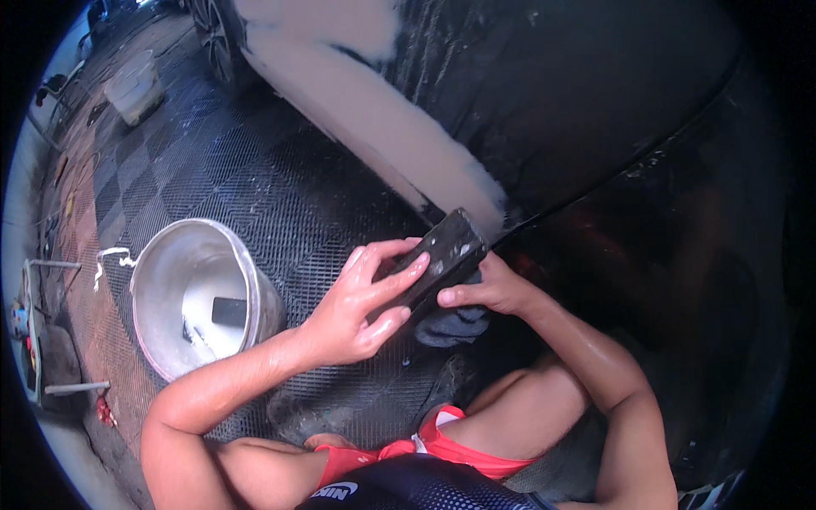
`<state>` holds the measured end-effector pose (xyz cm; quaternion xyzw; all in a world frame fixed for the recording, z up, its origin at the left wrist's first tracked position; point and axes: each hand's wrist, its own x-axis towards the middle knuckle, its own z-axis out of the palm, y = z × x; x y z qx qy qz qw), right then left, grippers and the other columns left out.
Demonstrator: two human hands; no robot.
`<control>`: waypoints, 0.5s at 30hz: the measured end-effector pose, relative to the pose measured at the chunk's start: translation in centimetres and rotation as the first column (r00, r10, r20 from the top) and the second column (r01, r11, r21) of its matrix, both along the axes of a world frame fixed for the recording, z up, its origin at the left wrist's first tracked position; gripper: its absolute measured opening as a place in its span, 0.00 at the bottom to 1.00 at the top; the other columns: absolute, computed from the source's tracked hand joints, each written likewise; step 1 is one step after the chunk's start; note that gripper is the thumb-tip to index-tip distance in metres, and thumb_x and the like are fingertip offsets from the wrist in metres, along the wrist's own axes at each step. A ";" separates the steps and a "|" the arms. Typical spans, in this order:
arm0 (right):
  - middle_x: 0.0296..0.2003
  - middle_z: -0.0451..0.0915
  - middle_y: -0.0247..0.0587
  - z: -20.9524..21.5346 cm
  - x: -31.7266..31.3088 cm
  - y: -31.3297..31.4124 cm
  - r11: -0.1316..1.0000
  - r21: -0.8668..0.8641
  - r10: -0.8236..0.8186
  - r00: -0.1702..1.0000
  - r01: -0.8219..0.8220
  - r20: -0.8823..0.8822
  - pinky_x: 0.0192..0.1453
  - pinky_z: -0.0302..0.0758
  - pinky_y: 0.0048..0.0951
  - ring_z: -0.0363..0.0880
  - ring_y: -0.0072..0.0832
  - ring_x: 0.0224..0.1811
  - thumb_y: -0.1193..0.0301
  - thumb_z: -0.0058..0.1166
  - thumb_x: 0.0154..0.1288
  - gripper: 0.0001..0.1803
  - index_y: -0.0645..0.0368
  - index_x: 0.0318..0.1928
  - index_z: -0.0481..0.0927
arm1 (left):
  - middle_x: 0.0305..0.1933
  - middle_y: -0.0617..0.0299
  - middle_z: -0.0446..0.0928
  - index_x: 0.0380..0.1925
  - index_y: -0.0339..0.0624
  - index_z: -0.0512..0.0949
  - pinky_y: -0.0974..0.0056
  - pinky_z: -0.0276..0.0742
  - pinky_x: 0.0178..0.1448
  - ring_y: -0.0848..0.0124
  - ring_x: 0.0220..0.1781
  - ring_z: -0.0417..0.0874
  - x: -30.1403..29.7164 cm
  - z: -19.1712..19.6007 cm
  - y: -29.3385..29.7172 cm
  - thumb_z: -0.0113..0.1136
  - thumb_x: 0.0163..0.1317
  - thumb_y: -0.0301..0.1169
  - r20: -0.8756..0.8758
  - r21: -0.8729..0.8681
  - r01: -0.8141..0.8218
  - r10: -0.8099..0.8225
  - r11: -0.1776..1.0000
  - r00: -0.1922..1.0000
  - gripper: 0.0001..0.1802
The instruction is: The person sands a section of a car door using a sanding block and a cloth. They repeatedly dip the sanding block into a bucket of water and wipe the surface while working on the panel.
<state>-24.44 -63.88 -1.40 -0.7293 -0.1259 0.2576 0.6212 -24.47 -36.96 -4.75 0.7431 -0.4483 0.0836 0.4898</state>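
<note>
A long black sanding block, wet and speckled with pale residue, is held between my two hands, tilted up near the lower edge of a dark car body panel. My left hand grips its left side, with wet fingers spread along it. On the other side, my right hand has its thumb against the block; its other fingers are partly hidden. Beyond the block, a beige-grey coated patch runs along the panel. It cannot be made out whether the block touches the panel.
At my left stands a grey bucket holding whitish liquid and a dark rectangular block. A pale tub stands farther off, near a car wheel. Under them lies ridged, checkered floor matting. A metal-framed item is at the far left.
</note>
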 end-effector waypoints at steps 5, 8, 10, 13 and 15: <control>0.75 0.71 0.44 -0.8 -0.6 -0.2 0.986 0.164 0.008 0.997 -0.021 0.078 0.80 0.67 0.41 0.73 0.32 0.74 0.66 0.81 0.57 0.44 0.61 0.72 0.74 | 0.75 0.39 0.63 0.76 0.45 0.70 0.44 0.69 0.73 0.41 0.70 0.70 -1.4 0.2 -0.3 0.65 0.61 0.27 0.015 0.070 0.032 -0.033 0.997 0.999 0.40; 0.75 0.72 0.45 -0.1 -1.2 -0.2 0.993 0.122 -0.006 0.998 -0.003 0.069 0.78 0.68 0.40 0.74 0.31 0.72 0.66 0.82 0.55 0.46 0.61 0.72 0.73 | 0.77 0.36 0.59 0.77 0.48 0.70 0.41 0.67 0.73 0.40 0.73 0.67 -1.6 0.9 0.0 0.64 0.63 0.30 0.094 0.108 -0.007 -0.003 0.994 0.996 0.39; 0.72 0.74 0.44 -0.2 -1.2 0.1 0.992 0.125 -0.013 0.992 -0.002 0.123 0.77 0.70 0.39 0.75 0.31 0.70 0.68 0.82 0.55 0.44 0.62 0.70 0.73 | 0.78 0.35 0.56 0.78 0.50 0.69 0.38 0.66 0.75 0.39 0.76 0.64 -1.5 0.5 0.2 0.67 0.65 0.37 0.059 0.089 0.011 -0.016 0.996 0.998 0.39; 0.71 0.73 0.44 -0.5 -0.8 0.4 0.987 0.160 -0.020 0.987 -0.005 0.157 0.77 0.71 0.40 0.75 0.32 0.71 0.69 0.80 0.56 0.43 0.61 0.71 0.72 | 0.77 0.37 0.58 0.78 0.52 0.70 0.43 0.70 0.74 0.42 0.75 0.67 -1.7 1.1 0.2 0.72 0.65 0.39 -0.033 0.008 -0.001 0.002 1.000 0.999 0.40; 0.72 0.71 0.45 -0.1 -0.6 0.6 0.986 0.168 -0.036 0.987 0.009 0.155 0.77 0.71 0.41 0.74 0.33 0.72 0.69 0.79 0.56 0.47 0.60 0.74 0.69 | 0.74 0.39 0.62 0.77 0.52 0.72 0.47 0.74 0.72 0.45 0.71 0.72 -1.3 1.0 0.1 0.75 0.63 0.36 -0.067 0.019 -0.025 0.026 1.000 0.997 0.41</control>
